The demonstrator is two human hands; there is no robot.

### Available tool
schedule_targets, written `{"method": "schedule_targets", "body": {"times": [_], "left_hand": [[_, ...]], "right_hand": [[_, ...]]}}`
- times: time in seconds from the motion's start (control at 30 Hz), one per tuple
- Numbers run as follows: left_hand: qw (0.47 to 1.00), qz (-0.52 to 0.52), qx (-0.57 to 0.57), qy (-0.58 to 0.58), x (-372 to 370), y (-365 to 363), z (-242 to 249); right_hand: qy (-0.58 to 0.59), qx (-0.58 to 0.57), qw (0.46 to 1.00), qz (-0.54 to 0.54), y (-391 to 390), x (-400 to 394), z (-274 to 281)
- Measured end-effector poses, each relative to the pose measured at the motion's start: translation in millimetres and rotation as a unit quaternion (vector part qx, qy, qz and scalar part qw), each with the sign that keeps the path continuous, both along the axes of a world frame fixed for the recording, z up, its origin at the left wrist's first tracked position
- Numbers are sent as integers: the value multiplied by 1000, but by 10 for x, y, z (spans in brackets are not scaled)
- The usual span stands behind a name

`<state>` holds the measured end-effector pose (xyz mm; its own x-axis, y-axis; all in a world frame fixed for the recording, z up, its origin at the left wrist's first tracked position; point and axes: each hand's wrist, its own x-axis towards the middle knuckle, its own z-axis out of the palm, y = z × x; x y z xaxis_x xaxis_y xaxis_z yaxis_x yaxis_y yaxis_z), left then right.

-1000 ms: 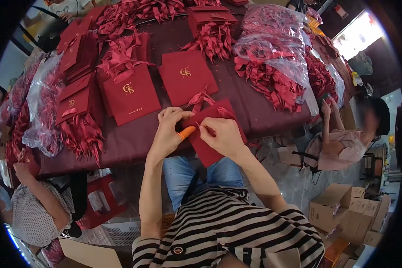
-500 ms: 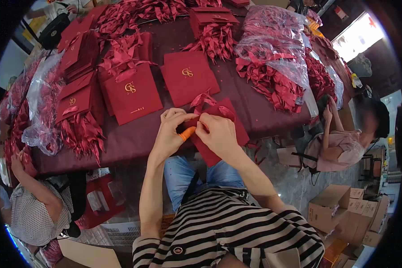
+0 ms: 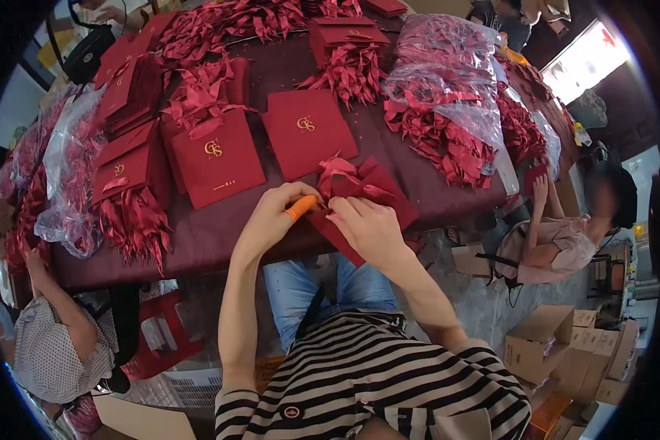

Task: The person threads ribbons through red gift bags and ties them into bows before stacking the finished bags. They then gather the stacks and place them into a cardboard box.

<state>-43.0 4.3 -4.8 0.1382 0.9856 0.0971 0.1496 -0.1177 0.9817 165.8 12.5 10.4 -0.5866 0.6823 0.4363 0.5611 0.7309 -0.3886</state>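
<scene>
A small red gift bag (image 3: 402, 207) with a satin ribbon (image 3: 339, 167) is at the table's front edge, tilted between my hands. My left hand (image 3: 265, 220), an orange finger cot (image 3: 301, 207) on its thumb, is closed at the bag's left edge. My right hand (image 3: 372, 229) lies across the front of the bag, its fingers bent and pinching close to the left fingertips. What exactly the fingertips pinch is hidden. Just beyond lie a flat red bag with a gold logo (image 3: 309, 132) and another stack of red bags (image 3: 220, 161).
More ribboned bags (image 3: 125, 165) stand at the left, beside plastic-wrapped bundles (image 3: 70, 176). A large plastic-covered pile (image 3: 447, 95) sits at the right. One person (image 3: 557, 242) works at the right and another (image 3: 62, 337) at the left. Cardboard boxes (image 3: 543, 341) are on the floor.
The bag has turned and tipped between my hands, its ribboned end spreading to the right. My left thumb has swung up towards the bag's edge, and my right hand has shifted slightly right.
</scene>
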Motion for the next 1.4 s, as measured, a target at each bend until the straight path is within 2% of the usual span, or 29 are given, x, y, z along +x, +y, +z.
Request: {"method": "schedule_targets", "body": {"times": [0.07, 0.1, 0.17, 0.2, 0.27, 0.3, 0.37, 0.4, 0.47, 0.5, 0.57, 0.6, 0.73, 0.8, 0.87, 0.97, 1.03, 1.07, 1.17, 1.2, 1.23, 1.27, 1.3, 1.37, 1.4], "left_hand": [[992, -94, 12, 88, -58, 63, 67], [992, -92, 14, 89, -66, 105, 81], [986, -145, -83, 29, -57, 163, 99], [985, -146, -82, 30, -24, 161, 112], [995, -53, -78, 28, 86, 136, 141], [995, -55, -78, 30, 143, 111, 108], [998, 14, -57, -11, 228, 87, 14], [998, 11, -57, -10, 218, 98, 32], [996, -36, -84, 23, 177, 147, 89], [996, -36, -85, 21, 180, 185, 102], [988, -116, -87, 60, 158, 270, 160], [985, -128, -52, 105, 190, 270, 249], [985, -133, -64, 90, 228, 376, 175], [992, -84, -25, 92, 310, 355, 75], [993, -88, -61, 47, 304, 369, 2], [992, -81, -60, 71, 339, 315, 87], [977, -83, 51, 190, 387, 264, 255], [989, -87, -23, 119, 371, 291, 236], [995, -86, 1, 59, 326, 404, -70], [993, -54, -87, -53, 272, 418, -82], [971, -22, -175, -163, 227, 414, -104], [983, -21, -144, -115, 237, 388, -141], [983, -21, -144, -116, 294, 343, -47], [998, 63, -27, -16, 458, 222, 122], [992, 122, 13, -42, 548, 171, 160]], "right_hand": [[-21, 37, 999, 6, -17, -10, -1], [-20, 39, 999, 7, -17, -8, 5], [-11, 50, 999, 19, -22, 7, 15], [-10, 51, 999, 17, -21, 11, 28], [15, -21, 1000, -18, -11, 20, 78], [16, -22, 999, -20, -17, 22, 96], [13, -49, 997, -54, -18, 24, 121], [13, -49, 997, -57, -8, 32, 116], [-28, 37, 999, -16, 27, 51, 101], [-29, 36, 999, -15, 20, 63, 142], [-84, -49, 995, -18, 24, 70, 267], [-82, -47, 995, -18, 37, 75, 275], [-81, -50, 995, -31, 63, 152, 275], [-77, -61, 994, -39, 66, 160, 227], [-78, -44, 994, -55, 72, 167, 166], [-87, -46, 994, -35, 107, 195, 187], [-104, -47, 993, -39, 145, 206, 283], [-124, -47, 990, -39, 145, 213, 312], [-122, -24, 991, -51, 144, 186, 265], [-121, -21, 991, -51, 127, 205, 265], [-119, -60, 991, -33, 81, 250, 257], [-118, -98, 988, -15, 59, 283, 254], [-109, -95, 989, -17, 34, 277, 233], [-113, -88, 989, -47, 7, 205, 162], [-115, -74, 988, -77, 21, 177, 151]]}}
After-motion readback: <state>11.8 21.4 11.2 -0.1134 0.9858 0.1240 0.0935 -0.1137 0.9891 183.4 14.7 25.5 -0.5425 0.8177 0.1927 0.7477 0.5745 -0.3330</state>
